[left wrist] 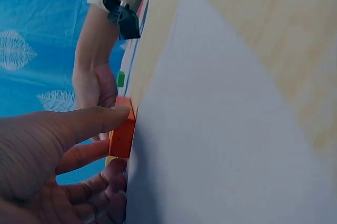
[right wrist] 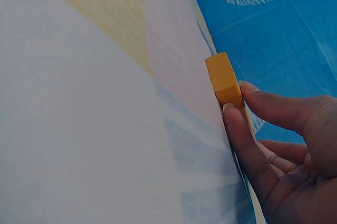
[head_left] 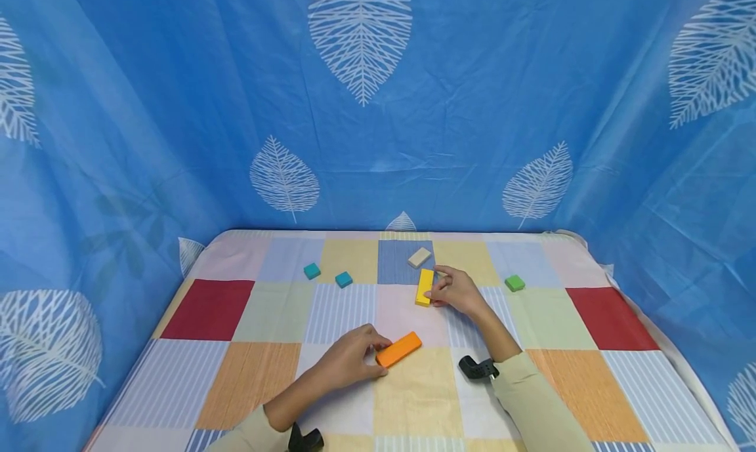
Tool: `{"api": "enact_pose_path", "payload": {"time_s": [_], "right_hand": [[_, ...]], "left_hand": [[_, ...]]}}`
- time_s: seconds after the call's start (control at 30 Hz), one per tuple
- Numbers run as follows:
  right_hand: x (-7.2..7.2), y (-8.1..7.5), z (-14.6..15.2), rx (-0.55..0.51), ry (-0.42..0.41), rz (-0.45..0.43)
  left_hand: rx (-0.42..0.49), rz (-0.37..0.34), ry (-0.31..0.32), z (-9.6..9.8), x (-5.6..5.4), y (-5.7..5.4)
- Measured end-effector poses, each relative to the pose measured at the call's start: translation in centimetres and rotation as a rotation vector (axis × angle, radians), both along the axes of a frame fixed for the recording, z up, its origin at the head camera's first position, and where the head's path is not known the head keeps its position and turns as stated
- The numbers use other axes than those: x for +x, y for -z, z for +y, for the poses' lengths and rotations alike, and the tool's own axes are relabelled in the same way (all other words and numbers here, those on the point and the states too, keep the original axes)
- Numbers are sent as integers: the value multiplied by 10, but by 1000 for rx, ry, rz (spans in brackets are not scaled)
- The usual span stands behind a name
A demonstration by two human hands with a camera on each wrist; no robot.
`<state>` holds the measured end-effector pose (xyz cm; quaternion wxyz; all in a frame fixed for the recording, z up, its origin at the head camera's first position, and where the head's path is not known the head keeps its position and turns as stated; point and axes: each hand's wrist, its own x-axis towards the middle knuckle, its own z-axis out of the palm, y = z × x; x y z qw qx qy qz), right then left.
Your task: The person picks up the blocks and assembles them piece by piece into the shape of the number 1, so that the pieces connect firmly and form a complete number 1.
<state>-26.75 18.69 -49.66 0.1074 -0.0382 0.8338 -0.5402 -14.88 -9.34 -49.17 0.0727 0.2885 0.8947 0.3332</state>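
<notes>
My left hand point(head_left: 353, 359) pinches the near left end of an orange block point(head_left: 399, 349), which lies slanted on the patchwork cloth. In the left wrist view, the thumb rests against the orange block point(left wrist: 122, 132) with a finger on its other side. Farther back, my right hand point(head_left: 458, 292) grips a yellow block point(head_left: 424, 288) by its right side. Seen from the right wrist, thumb and a fingertip meet the yellow block point(right wrist: 224, 79) near one end. Just behind the yellow block lies a beige block point(head_left: 419, 258).
Two small teal blocks point(head_left: 344, 279) lie at the back left, apart from each other. A green block point(head_left: 515, 283) sits to the right of my right hand. Blue curtains point(head_left: 378, 163) with white leaf prints rise along the table's back and sides.
</notes>
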Motion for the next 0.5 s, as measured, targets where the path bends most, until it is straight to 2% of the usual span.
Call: {"api": "enact_pose_path", "payload": {"time_s": [0.5], "right_hand": [[-1, 0, 1, -9, -1, -17]], "left_hand": [[166, -82, 94, -18, -19, 9]]}}
